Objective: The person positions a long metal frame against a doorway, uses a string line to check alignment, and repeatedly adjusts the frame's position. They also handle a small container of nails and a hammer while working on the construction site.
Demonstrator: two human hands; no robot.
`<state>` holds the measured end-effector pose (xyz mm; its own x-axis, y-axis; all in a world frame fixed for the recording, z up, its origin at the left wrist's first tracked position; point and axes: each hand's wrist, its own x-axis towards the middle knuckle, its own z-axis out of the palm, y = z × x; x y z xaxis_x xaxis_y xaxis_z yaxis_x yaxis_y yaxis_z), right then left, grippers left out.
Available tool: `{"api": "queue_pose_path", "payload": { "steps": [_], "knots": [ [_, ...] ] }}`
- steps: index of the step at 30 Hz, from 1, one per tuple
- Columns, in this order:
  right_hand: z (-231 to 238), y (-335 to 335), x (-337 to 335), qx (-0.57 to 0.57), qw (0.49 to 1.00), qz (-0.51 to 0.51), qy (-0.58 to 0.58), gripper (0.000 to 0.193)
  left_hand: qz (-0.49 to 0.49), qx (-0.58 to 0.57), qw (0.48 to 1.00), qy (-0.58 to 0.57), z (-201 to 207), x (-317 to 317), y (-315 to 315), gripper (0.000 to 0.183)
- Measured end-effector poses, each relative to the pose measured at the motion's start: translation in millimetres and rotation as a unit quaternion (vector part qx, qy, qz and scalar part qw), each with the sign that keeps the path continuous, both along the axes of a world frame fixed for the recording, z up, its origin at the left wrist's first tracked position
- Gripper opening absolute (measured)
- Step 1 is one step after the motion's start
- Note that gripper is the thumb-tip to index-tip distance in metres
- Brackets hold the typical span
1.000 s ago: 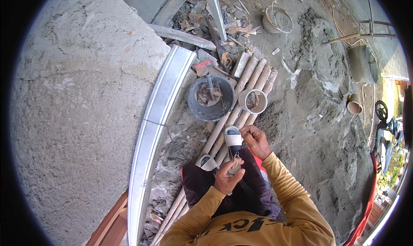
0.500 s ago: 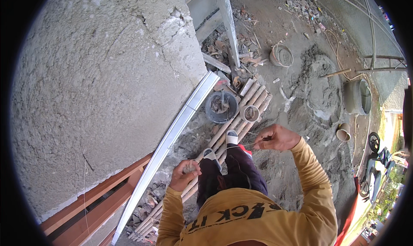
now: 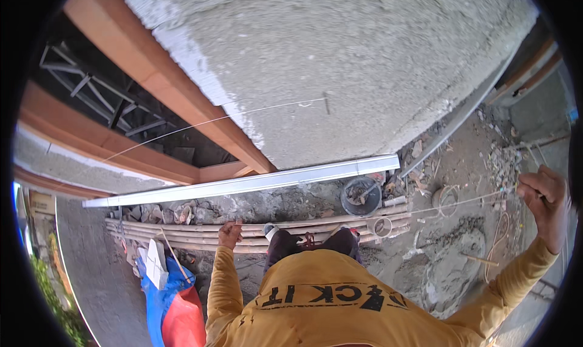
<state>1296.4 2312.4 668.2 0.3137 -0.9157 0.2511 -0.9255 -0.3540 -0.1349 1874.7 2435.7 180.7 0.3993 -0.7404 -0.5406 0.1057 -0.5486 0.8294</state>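
My right hand [image 3: 543, 206] is raised far out to the right, fingers closed on a thin pale string [image 3: 477, 199]. The string runs taut across my front towards my left hand [image 3: 230, 234]. That hand is closed over the bamboo poles [image 3: 182, 241] and pinches the string's other end. Ahead stands a rough plastered wall [image 3: 376, 68]. From a nail [image 3: 327, 103] in it, a second thin line [image 3: 243, 112] stretches left past the brown wooden frame [image 3: 200, 98]. A long silvery metal bar [image 3: 273, 183] lies along the wall's lower edge.
A black bucket [image 3: 361, 195] with mortar and a tool stands by the poles, beside a small pail [image 3: 382, 227]. Another bucket [image 3: 446, 200] sits farther right, near wet mortar [image 3: 455, 250]. Blue and red sheeting [image 3: 182, 304] lies at left. Rubble [image 3: 182, 213] borders the wall.
The view has turned left, bringing the wooden frame and wall line forward. My right hand has swung far out to the right, away from my left, and the string between them is now long and taut.
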Motion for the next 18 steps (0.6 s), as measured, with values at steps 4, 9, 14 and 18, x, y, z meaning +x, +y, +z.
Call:
{"api": "queue_pose_path", "payload": {
  "steps": [4, 9, 14, 18],
  "knots": [
    [13, 25, 45, -0.027, 0.998, -0.027, 0.055, 0.016, 0.159, -0.024, 0.984, -0.079, -18, 69, 64, 0.032],
    [-55, -40, 218, 0.121, 0.954, 0.272, 0.006, 0.009, 0.438, 0.036, 0.887, -0.143, 5, 142, 173, 0.048],
    [-151, -53, 332, 0.401, 0.859, 0.317, -0.026, 0.014, 0.608, 0.029, 0.779, -0.151, 11, 179, 240, 0.054],
    [-205, -34, 428, 0.488, 0.759, 0.406, -0.144, 0.018, 0.653, 0.051, 0.748, -0.105, 28, 166, 260, 0.063]
  ]
}}
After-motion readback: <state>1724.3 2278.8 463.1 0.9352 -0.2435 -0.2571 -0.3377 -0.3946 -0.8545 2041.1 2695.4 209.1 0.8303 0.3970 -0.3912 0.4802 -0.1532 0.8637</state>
